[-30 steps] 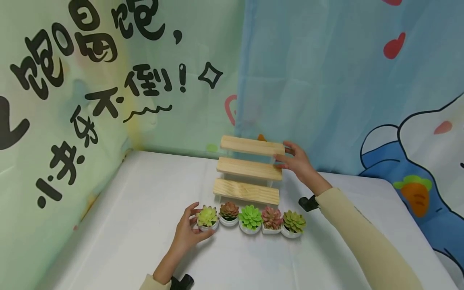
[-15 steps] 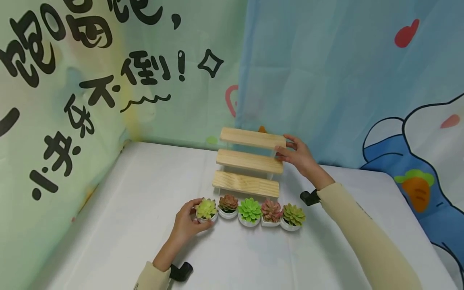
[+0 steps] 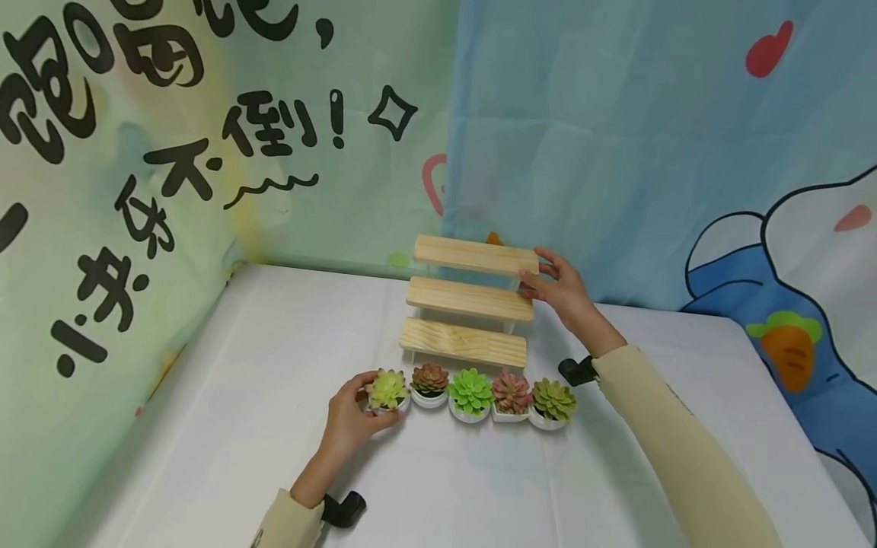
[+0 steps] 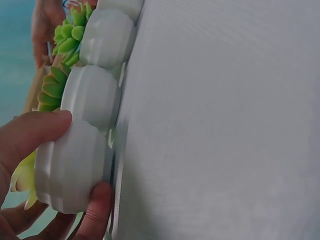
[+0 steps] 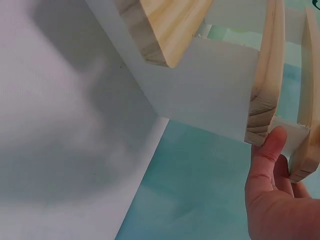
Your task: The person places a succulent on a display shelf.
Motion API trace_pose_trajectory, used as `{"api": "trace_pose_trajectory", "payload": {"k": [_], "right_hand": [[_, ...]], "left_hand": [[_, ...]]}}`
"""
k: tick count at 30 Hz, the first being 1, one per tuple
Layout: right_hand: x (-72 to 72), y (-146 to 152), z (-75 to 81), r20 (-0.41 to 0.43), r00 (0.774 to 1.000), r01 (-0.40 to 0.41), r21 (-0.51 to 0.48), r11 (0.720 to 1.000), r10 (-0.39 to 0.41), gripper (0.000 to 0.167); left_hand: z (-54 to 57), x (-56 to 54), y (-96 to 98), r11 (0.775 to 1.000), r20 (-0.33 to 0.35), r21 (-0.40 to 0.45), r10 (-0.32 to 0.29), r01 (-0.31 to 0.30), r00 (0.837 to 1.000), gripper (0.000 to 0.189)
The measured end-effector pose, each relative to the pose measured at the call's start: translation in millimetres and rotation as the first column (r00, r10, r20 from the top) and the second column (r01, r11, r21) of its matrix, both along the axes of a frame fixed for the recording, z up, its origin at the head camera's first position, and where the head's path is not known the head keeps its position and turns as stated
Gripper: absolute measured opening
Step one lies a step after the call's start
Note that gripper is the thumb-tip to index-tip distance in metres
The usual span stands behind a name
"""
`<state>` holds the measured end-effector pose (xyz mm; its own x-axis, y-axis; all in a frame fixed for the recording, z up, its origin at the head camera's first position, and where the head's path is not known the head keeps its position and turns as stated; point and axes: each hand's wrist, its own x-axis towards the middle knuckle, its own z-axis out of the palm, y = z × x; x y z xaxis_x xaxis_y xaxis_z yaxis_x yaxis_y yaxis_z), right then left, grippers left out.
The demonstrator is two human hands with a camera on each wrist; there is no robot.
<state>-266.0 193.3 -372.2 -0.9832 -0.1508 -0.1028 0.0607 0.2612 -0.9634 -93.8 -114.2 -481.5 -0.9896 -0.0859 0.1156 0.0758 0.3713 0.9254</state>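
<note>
My left hand (image 3: 348, 415) holds the yellow-green succulent (image 3: 387, 388) at the left end of a row of potted succulents. In the left wrist view the thumb lies on the white pot (image 4: 75, 165) and the fingertips curl round its far side and base. My right hand (image 3: 565, 293) grips the right end of a three-tier wooden shelf stand (image 3: 473, 342) behind the row. Seen from the right wrist, the thumb presses the end of one plank (image 5: 262, 115), with the other fingers partly hidden behind another.
Right of the held pot stand a brown-red succulent (image 3: 430, 379), a bright green one (image 3: 470, 392), a pink one (image 3: 511, 393) and an olive-green one (image 3: 553, 399), side by side on the white table (image 3: 260, 365). A printed curtain (image 3: 617, 152) rises directly behind the table.
The head view has tipped down, so everything sits higher in it. My left fingers have drawn in round the pot. The right hand keeps its place on the stand.
</note>
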Motion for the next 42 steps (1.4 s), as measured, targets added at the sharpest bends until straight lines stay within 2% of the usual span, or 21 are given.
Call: {"api": "trace_pose_trajectory", "payload": {"k": [8, 13, 23, 28, 34, 42], "right_hand": [[0.9, -0.1, 1.6, 0.004, 1.000, 0.006, 0.022, 1.000, -0.006, 0.073], [1.1, -0.2, 1.5, 0.005, 1.000, 0.013, 0.017, 1.000, -0.013, 0.073], [2.5, -1.0, -1.1, 0.012, 0.999, 0.042, 0.006, 0.999, -0.042, 0.071], [3.3, -0.9, -0.8, 0.016, 0.999, 0.038, -0.001, 0.999, -0.038, 0.072], [2.5, 1.0, -2.1, 0.025, 0.999, 0.023, 0.006, 1.000, -0.024, 0.073], [2.5, 1.8, -6.0, 0.020, 0.999, 0.033, 0.014, 0.999, -0.033, 0.071]], "left_hand": [[4.2, 1.6, 2.9, 0.999, -0.031, -0.008, 0.034, -0.034, 0.999, 0.062], [8.1, 2.1, 5.1, 0.998, -0.083, -0.002, 0.057, -0.057, 0.995, 0.061], [19.2, -2.8, 8.8, 0.997, -0.125, 0.016, 0.075, -0.074, 0.989, 0.060], [27.4, -6.1, 10.5, 0.998, -0.147, 0.028, 0.065, -0.061, 0.987, 0.059], [41.9, -15.1, 13.3, 1.000, -0.175, -0.001, 0.028, -0.029, 0.984, 0.061], [61.8, -37.3, 17.4, 1.000, -0.239, -0.021, -0.001, -0.004, 0.971, 0.062]]}}
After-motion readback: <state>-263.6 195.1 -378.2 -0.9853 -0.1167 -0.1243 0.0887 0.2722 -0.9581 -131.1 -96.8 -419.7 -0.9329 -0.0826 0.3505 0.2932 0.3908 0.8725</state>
